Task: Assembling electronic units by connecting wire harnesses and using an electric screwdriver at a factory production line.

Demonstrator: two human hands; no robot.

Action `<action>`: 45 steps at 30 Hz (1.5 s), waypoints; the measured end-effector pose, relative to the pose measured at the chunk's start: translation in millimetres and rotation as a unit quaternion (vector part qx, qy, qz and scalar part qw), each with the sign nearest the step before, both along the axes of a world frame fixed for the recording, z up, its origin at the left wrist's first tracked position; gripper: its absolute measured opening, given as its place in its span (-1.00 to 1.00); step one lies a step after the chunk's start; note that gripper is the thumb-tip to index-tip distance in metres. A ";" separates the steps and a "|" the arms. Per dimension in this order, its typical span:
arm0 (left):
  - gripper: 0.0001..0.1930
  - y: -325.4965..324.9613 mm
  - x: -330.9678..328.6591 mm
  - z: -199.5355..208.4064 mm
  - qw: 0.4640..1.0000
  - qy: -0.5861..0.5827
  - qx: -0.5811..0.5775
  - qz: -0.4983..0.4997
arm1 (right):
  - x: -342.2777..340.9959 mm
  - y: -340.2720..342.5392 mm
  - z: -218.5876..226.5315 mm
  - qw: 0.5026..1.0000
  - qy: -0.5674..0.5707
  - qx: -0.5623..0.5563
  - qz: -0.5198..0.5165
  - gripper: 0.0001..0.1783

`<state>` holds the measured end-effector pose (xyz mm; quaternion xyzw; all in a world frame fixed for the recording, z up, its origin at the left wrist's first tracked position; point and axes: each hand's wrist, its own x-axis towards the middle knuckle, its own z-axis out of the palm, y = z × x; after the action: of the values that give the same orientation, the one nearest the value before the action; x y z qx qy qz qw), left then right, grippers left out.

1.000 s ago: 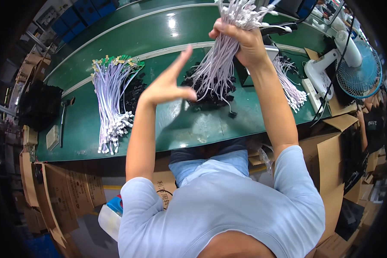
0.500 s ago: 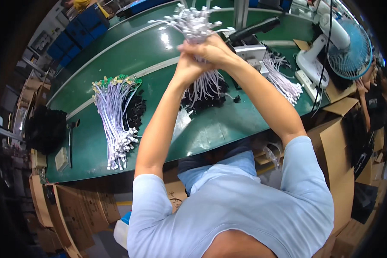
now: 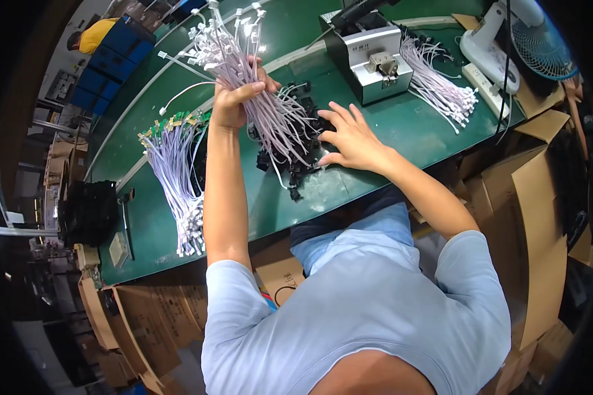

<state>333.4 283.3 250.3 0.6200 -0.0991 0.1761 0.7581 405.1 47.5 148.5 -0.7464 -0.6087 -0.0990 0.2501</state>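
Note:
My left hand (image 3: 234,104) is wrapped round the middle of a thick bundle of pale wires (image 3: 275,122). Small white connectors (image 3: 221,49) fan out above the fist. Below it the wires spread down toward a pile of small black parts (image 3: 296,172) on the green table (image 3: 336,191); whether wires and parts are joined, I cannot tell. Just right of the bundle's lower end, my right hand (image 3: 356,141) is open, fingers spread, palm down, with nothing in it. Left of my left forearm lies a second wire bundle (image 3: 168,161) with green and white ends, partly hidden by that arm.
A black and silver bench device (image 3: 375,66) stands beyond my right hand. Right of it are a third wire bundle (image 3: 441,85), a power strip (image 3: 486,85) and a fan (image 3: 540,43). A black heap (image 3: 89,214) sits at the left; cardboard boxes (image 3: 534,243) flank the table.
My hands were together round the raised bundle; now they are apart. The bundle has come lower and leftward in my left hand, tilted. My right hand has let go and moved down to the right.

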 end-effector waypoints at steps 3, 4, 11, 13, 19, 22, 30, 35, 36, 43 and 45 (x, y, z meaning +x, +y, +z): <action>-0.46 3.0 -7.9 -3.0 1.000 0.001 0.016 -0.013 | -1.8 4.2 -1.3 0.979 0.158 0.130 0.009 -0.51; -0.43 1.9 -10.7 -2.9 1.000 -0.005 0.007 -0.019 | -5.7 9.2 3.7 0.978 0.163 0.129 0.012 -0.51; -0.45 -2.1 -13.6 -4.6 0.999 -0.006 0.049 0.009 | -11.9 32.5 2.0 0.984 0.101 0.148 0.013 -0.63; -0.45 -2.6 -14.7 -4.3 0.998 -0.003 0.049 0.032 | -12.9 27.1 4.6 0.990 0.056 0.131 0.013 -0.64; -0.50 0.0 -15.0 -2.7 0.996 0.020 0.024 0.088 | -9.4 17.5 5.7 1.000 0.013 0.021 -0.007 -0.51; -0.50 -0.9 -19.2 -2.8 0.993 0.041 0.016 0.113 | -13.3 26.6 24.9 0.986 0.070 0.148 -0.001 -0.36; 0.06 -15.3 -31.2 -8.3 0.996 0.049 0.079 0.018 | -25.5 65.6 64.3 0.925 0.328 0.190 0.037 0.07; -0.12 -32.0 -44.5 22.3 0.982 0.096 0.146 0.076 | -5.8 78.1 79.2 0.879 0.427 0.100 0.188 -0.43; -0.27 -30.8 -46.1 24.9 0.976 0.084 0.172 0.104 | -7.3 72.3 86.2 0.877 0.422 0.152 0.170 -0.52; -0.59 -21.9 -43.9 1.2 0.992 0.046 0.037 0.111 | -6.7 76.2 82.7 0.783 0.540 0.210 0.226 -0.55; -0.60 -21.4 -41.6 -6.0 0.991 0.025 -0.057 0.122 | -10.2 73.7 82.5 0.780 0.549 0.224 0.198 -0.56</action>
<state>291.8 261.9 244.2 0.5873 0.0067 0.2565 0.7676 394.8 121.1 231.0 -0.4601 -0.4634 0.2458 0.7163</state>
